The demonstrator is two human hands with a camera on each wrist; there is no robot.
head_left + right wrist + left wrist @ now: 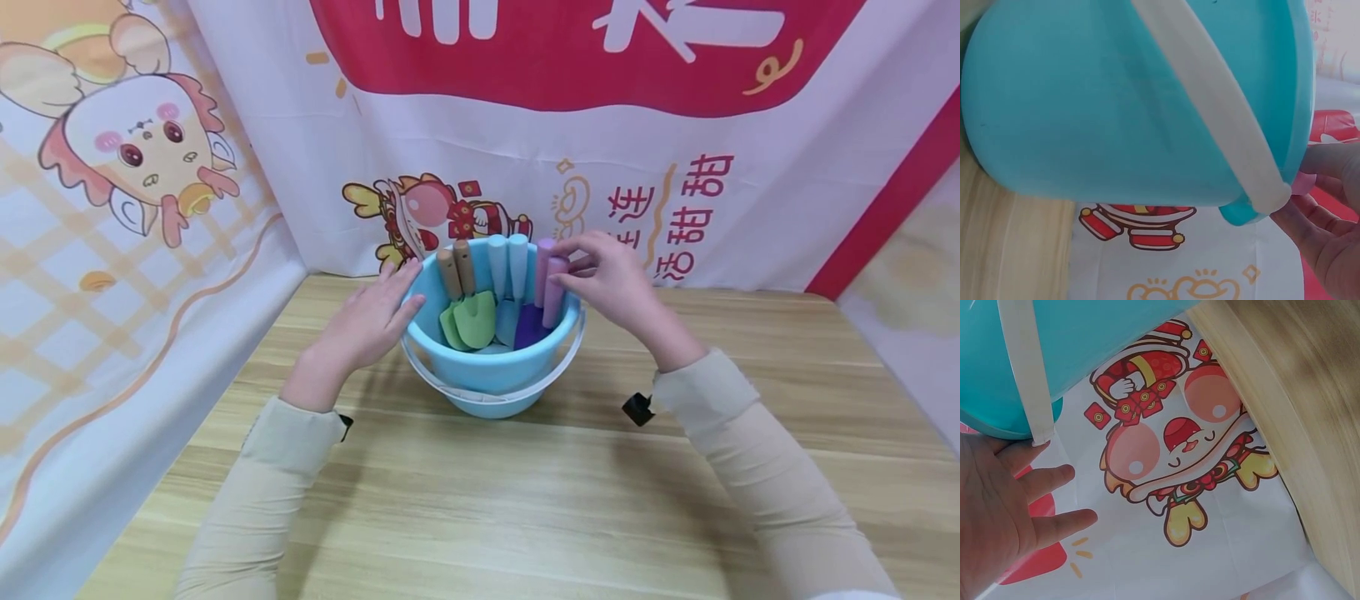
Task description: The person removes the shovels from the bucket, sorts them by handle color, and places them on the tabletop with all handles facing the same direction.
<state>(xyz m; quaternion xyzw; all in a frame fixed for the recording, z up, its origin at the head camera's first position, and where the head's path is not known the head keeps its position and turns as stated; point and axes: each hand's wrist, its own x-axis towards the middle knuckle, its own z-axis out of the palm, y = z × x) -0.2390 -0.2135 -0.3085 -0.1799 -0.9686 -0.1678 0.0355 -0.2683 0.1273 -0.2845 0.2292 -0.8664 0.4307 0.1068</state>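
Note:
A light blue bucket [487, 375] stands upright on the table, its white bail handle [495, 398] hanging across the front. Inside, two green toy shovels [476, 321] with brown grips lean at the left. Light blue tools [507, 321] stand in the middle, and purple shovels [529, 327] with pinkish grips at the right. My right hand [611, 279] pinches the nearer purple shovel's grip [555, 293] at the right rim; the right wrist view shows its pink end [1304, 184] between fingers and thumb. My left hand [367, 321] rests on the left rim, fingers straight.
The wood-grain table [480, 500] reaches back to a printed cloth [300, 167] hanging close behind the bucket. More cloth [150, 333] borders the left side. A small black object [638, 409] shows beside the right sleeve cuff.

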